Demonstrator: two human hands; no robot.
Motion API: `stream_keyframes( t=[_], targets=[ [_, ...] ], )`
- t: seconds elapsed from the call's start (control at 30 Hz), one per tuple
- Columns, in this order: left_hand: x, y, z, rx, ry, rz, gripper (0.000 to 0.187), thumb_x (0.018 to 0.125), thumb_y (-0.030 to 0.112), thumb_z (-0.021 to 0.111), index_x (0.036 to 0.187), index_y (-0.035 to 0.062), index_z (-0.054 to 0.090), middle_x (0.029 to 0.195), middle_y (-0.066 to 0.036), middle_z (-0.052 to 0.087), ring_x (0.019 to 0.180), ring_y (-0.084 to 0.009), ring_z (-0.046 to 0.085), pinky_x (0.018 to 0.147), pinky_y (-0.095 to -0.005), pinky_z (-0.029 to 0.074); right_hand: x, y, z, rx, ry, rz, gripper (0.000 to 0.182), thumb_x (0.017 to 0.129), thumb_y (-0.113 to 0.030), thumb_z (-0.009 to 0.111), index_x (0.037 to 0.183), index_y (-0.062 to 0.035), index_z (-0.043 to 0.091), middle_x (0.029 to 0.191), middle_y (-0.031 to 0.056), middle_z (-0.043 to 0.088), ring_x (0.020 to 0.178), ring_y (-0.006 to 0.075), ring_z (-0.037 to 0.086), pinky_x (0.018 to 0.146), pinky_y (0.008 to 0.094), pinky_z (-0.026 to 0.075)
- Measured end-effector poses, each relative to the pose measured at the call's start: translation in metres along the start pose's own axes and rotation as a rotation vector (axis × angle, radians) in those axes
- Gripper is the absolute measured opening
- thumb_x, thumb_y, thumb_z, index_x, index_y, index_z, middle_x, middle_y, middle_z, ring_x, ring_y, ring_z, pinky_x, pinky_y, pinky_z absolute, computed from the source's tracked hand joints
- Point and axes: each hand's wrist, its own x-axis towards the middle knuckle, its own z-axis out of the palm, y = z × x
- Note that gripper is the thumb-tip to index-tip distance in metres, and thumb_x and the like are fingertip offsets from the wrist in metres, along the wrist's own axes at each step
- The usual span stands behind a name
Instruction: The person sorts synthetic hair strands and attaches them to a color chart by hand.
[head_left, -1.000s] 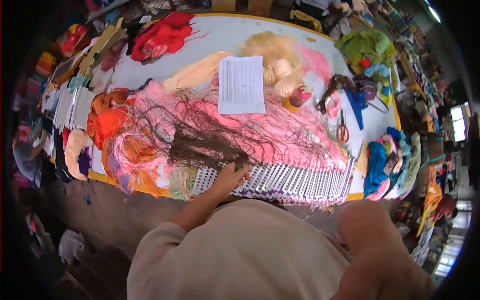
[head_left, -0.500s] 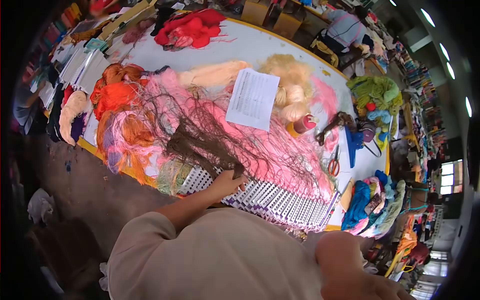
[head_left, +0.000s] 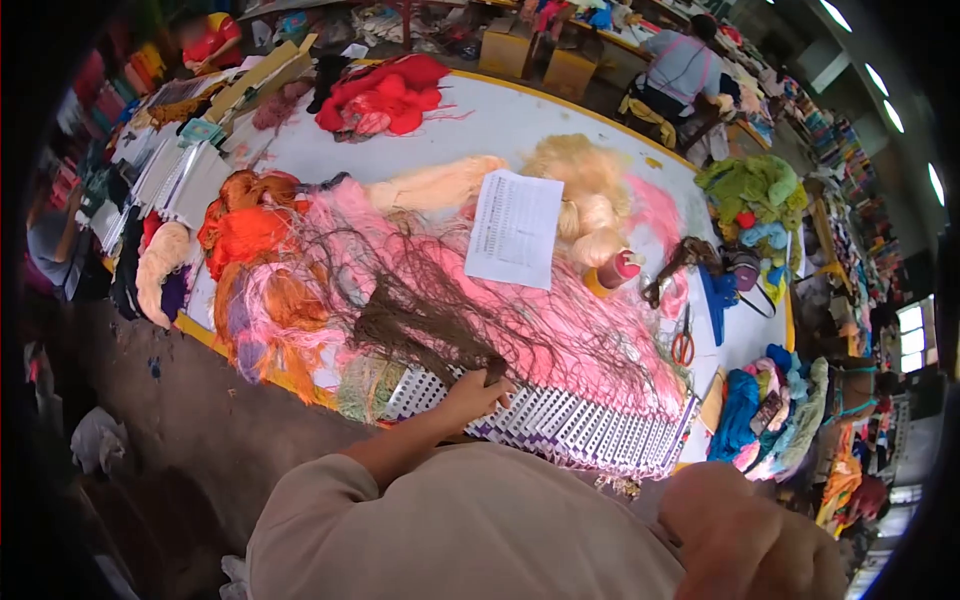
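Note:
My left hand (head_left: 477, 397) is closed around the end of a dark brown skein of yarn (head_left: 405, 330), at the near edge of the table. Loose brown strands spread from it over a wide bed of pink yarn (head_left: 560, 335). Beneath and beside that hand lies a row of white punched cards (head_left: 570, 425) with purple edges, pink threads hanging from their near side. My right hand (head_left: 785, 550) is large and close to the camera at the bottom right, off the table; its fingers are not clear. A printed sheet (head_left: 515, 228) rests on the pink yarn.
Orange yarn (head_left: 250, 225), red yarn (head_left: 385, 95) and cream skeins (head_left: 595, 215) lie on the white table (head_left: 490, 110). Scissors (head_left: 683, 345), a thread cone (head_left: 615, 270) and blue yarn (head_left: 735, 415) are at right. A person (head_left: 680, 65) sits beyond the far edge.
The view has shifted, so the table appears a little lower and further right. My left hand keeps its hold on the brown yarn. My right hand has changed its pose near the camera.

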Motion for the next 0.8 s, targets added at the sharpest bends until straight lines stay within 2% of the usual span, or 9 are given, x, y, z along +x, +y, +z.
stream_keyframes(
  t=[0.2, 0.43, 0.5, 0.53, 0.63, 0.67, 0.7, 0.77, 0.8],
  targets=[
    [0.001, 0.000, 0.001, -0.038, -0.031, 0.000, 0.025, 0.097, 0.023, 0.052, 0.099, -0.0003, 0.061, 0.076, -0.008, 0.061, 0.045, -0.0063, 0.038, 0.040, -0.0233, 0.027, -0.008, -0.005, 0.020, -0.065, 0.071, -0.034, 0.033, 0.094, -0.016, 0.056, 0.121, 0.0033, 0.058, 0.119, 0.0109, 0.064, 0.108, 0.0097, 0.060, 0.103, 0.0235, 0.036],
    [0.008, -0.002, -0.003, -0.095, -0.047, 0.042, 0.026, 0.099, 0.024, 0.050, 0.099, 0.0004, 0.061, 0.076, -0.006, 0.059, 0.047, -0.0067, 0.037, 0.041, -0.0232, 0.026, 0.020, 0.015, 0.041, -0.062, 0.131, -0.044, 0.034, 0.094, -0.016, 0.056, 0.121, 0.0036, 0.058, 0.120, 0.0110, 0.064, 0.108, 0.0093, 0.060, 0.103, 0.0231, 0.035],
    [0.014, 0.004, 0.001, -0.178, 0.009, 0.054, 0.024, 0.098, 0.024, 0.052, 0.092, 0.0018, 0.059, 0.074, -0.005, 0.057, 0.051, -0.0068, 0.042, 0.044, -0.0228, 0.029, 0.076, 0.033, -0.044, -0.814, -0.619, -1.359, 0.024, 0.098, -0.016, 0.050, 0.110, -0.0040, 0.066, 0.112, 0.0057, 0.068, 0.102, 0.0049, 0.061, 0.097, 0.0193, 0.037],
    [0.016, 0.008, -0.001, -0.250, 0.056, 0.053, 0.024, 0.097, 0.024, 0.053, 0.085, 0.0031, 0.057, 0.072, -0.003, 0.056, 0.056, -0.0069, 0.046, 0.047, -0.0225, 0.033, 0.066, 0.025, -0.063, -0.805, -0.619, -1.353, 0.024, 0.098, -0.016, 0.050, 0.110, -0.0040, 0.066, 0.112, 0.0057, 0.068, 0.102, 0.0049, 0.061, 0.097, 0.0193, 0.037],
    [0.013, 0.044, -0.007, -0.392, -0.069, 0.204, 0.022, 0.099, 0.022, 0.051, 0.099, 0.0016, 0.060, 0.083, -0.007, 0.064, 0.068, -0.0117, 0.055, 0.057, -0.0255, 0.043, 0.014, -0.013, -0.113, -1.962, -0.019, -0.077, 0.026, 0.086, -0.006, 0.057, 0.110, 0.0032, 0.060, 0.109, 0.0167, 0.066, 0.096, 0.0241, 0.064, 0.083, 0.0397, 0.052],
    [0.004, 0.067, -0.001, -0.634, -0.009, 0.098, 0.023, 0.098, 0.022, 0.052, 0.105, 0.0008, 0.060, 0.091, -0.010, 0.067, 0.074, -0.0154, 0.059, 0.064, -0.0293, 0.047, 0.035, -0.002, -0.154, -1.954, 0.030, -0.140, 0.026, 0.089, -0.004, 0.057, 0.115, 0.0012, 0.057, 0.108, 0.0149, 0.065, 0.087, 0.0240, 0.065, 0.083, 0.0368, 0.053],
    [0.009, 0.071, -0.001, -0.711, -0.126, 0.223, 0.023, 0.098, 0.020, 0.053, 0.107, -0.0009, 0.059, 0.099, -0.012, 0.066, 0.086, -0.0190, 0.062, 0.074, -0.0331, 0.050, 0.044, 0.016, -0.192, -1.586, 0.528, -0.010, 0.018, 0.090, -0.011, 0.061, 0.105, -0.0005, 0.059, 0.090, 0.0067, 0.063, 0.078, 0.0125, 0.059, 0.071, 0.0285, 0.051],
    [-0.002, 0.098, 0.000, -0.755, -0.205, 0.265, 0.030, 0.098, 0.019, 0.053, 0.115, -0.0049, 0.056, 0.117, -0.015, 0.060, 0.107, -0.0234, 0.060, 0.092, -0.0393, 0.050, 0.036, 0.016, -0.249, -1.190, 0.799, -0.040, 0.014, 0.091, -0.004, 0.059, 0.105, -0.0027, 0.058, 0.085, 0.0028, 0.060, 0.068, 0.0084, 0.055, 0.061, 0.0213, 0.049],
    [-0.007, 0.107, 0.004, -0.772, -0.218, 0.275, 0.035, 0.098, 0.018, 0.052, 0.122, -0.0067, 0.053, 0.123, -0.015, 0.058, 0.113, -0.0231, 0.057, 0.096, -0.0399, 0.048, 0.034, 0.017, -0.256, -1.179, 0.797, 0.001, 0.014, 0.091, -0.005, 0.060, 0.105, -0.0031, 0.058, 0.084, 0.0019, 0.059, 0.065, 0.0080, 0.054, 0.058, 0.0209, 0.049]
  ],
)
